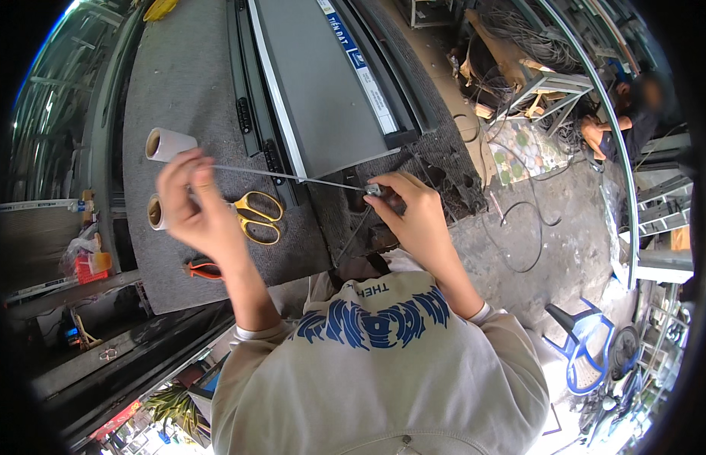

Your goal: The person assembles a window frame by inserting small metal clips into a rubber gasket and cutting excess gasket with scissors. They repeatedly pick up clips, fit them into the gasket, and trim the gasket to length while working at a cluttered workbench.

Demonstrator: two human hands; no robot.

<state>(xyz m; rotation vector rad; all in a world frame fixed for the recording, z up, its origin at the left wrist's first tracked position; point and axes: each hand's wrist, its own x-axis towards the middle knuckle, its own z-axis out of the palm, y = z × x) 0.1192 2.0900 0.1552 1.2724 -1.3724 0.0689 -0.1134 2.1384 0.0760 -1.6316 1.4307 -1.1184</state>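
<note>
A thin grey strip [292,177] stretches between my hands above the carpeted workbench. At its left end my left hand [201,201], slightly blurred, has its thumb and fingers closed on the strip. My right hand [411,206] pinches a small metal-looking piece [373,189] at the strip's other end; its exact kind is too small to tell. A thin length hangs below that piece toward the bench's near edge. Beneath and beside my left hand lie yellow-handled scissors [260,218], orange-handled pliers [204,269] and two white rolls, one upper [173,144] and one lower [156,213].
A grey panel [311,83] in dark and white frame profiles lies across the workbench [175,91]. Loose cable [520,258] curls on the floor to the right. A blue chair [586,353] stands at lower right. Another person [633,121] sits far right beyond a metal rail.
</note>
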